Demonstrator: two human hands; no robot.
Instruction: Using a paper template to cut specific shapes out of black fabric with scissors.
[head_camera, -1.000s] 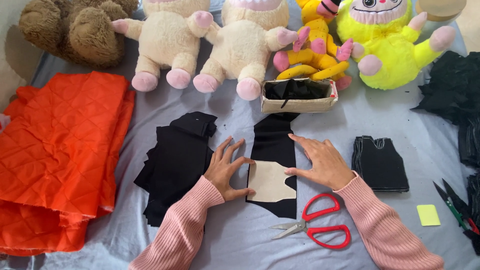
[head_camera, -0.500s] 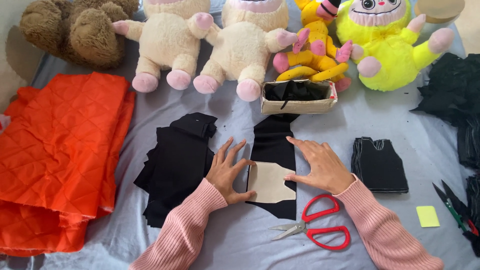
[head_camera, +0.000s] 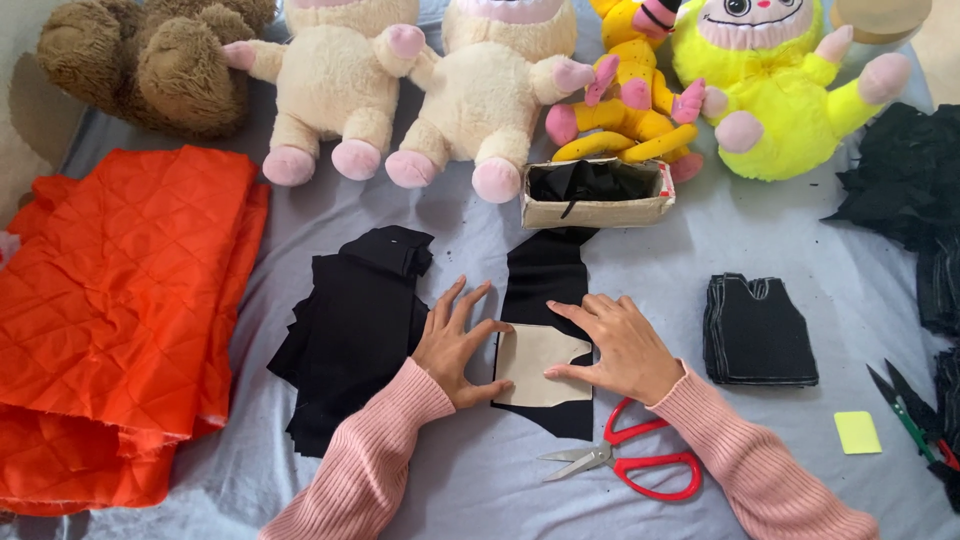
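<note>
- Nearest the front edge of the surface, a pair of red-handled scissors (head_camera: 625, 463) lies untouched, blades closed, just below the right hand.
- The left hand (head_camera: 455, 340) lies flat with fingers spread, pressing the left edge of a beige paper pattern (head_camera: 540, 364); the right hand (head_camera: 615, 345) lies flat too, fingers loosely together, holding down its right edge. Neither hand pinches anything.
- The pattern sits on the near end of a black fabric strip (head_camera: 547, 310), near the middle of the surface. No chalk line or cut shows around it, so I judge this piece as positioned but not yet marked or cut.
- Left of it a heap of black fabric (head_camera: 350, 330) waits; to the right a neat stack of cut black pieces (head_camera: 758, 330) suggests some work is done.
- At the right edge lie a small yellow chalk-like block (head_camera: 858, 432) and thread snips (head_camera: 912, 415).
- The surface is a grey-blue sheet (head_camera: 480, 490); whether bench or bed, I cannot tell.
- Folded orange quilted fabric (head_camera: 110, 300) fills the left edge.
- Farther back stands a small cardboard box (head_camera: 597, 195) of black scraps, then a row of plush toys (head_camera: 480, 90) along the far edge.
</note>
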